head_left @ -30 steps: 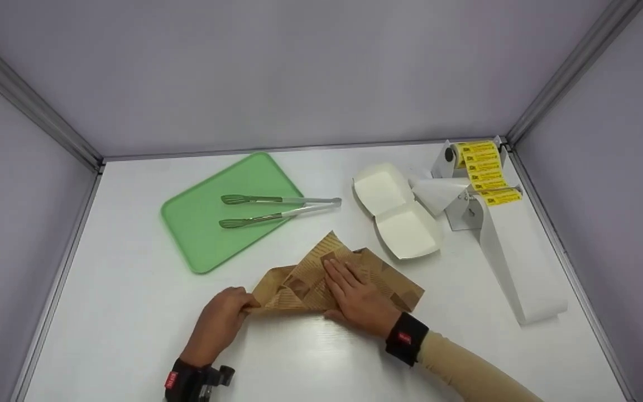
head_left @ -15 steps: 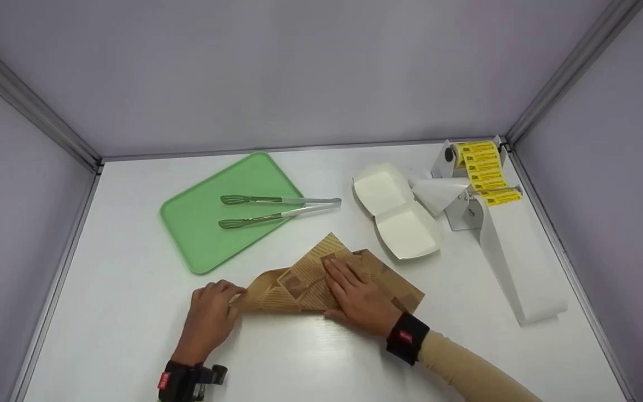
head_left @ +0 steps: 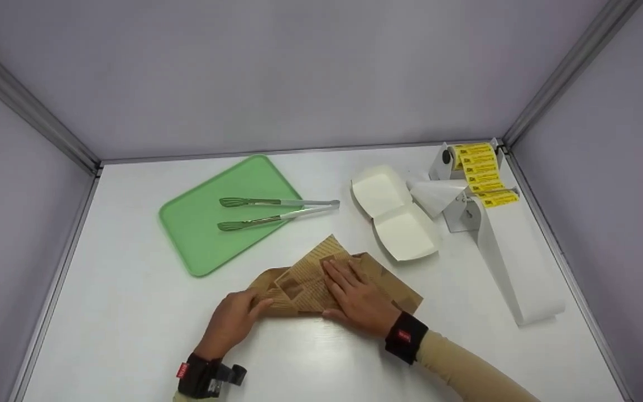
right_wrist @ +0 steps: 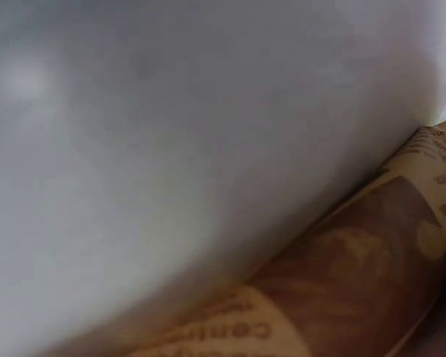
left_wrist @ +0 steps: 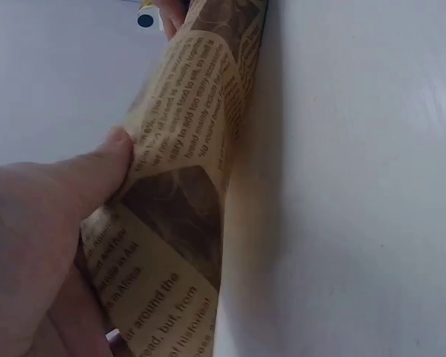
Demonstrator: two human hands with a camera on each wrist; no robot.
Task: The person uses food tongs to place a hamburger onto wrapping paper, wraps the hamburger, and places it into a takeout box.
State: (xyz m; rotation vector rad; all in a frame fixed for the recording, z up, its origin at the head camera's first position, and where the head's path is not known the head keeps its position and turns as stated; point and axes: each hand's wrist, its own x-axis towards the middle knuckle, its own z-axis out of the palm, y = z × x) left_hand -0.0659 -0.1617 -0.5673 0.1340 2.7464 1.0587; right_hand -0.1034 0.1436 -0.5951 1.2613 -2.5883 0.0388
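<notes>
Brown newspaper-print wrapping paper (head_left: 299, 287) lies folded on the white table, its folded edge toward me and one pointed corner toward the back. My right hand (head_left: 363, 304) rests flat on the middle of it, fingers extended. At the paper's left end, my left hand (head_left: 234, 318) holds the fold, thumb on the near side and fingers behind. The left wrist view shows that thumb against the printed paper (left_wrist: 186, 216), which bulges up from the table. Only the near fold of the paper (right_wrist: 357, 260) appears in the right wrist view. Whatever is inside the paper is hidden.
A green tray (head_left: 198, 223) stands at the back left, with tongs (head_left: 310, 210) lying across its right edge. An opened white clamshell box (head_left: 405, 231) sits right of centre. Behind it at right is a dispenser (head_left: 461, 215) with yellow labels (head_left: 480, 173) and a trailing backing strip (head_left: 514, 268).
My left hand let go of the pinched left end, shifted left, then came back right onto the fold. The left end now looks shorter. My right hand stays put.
</notes>
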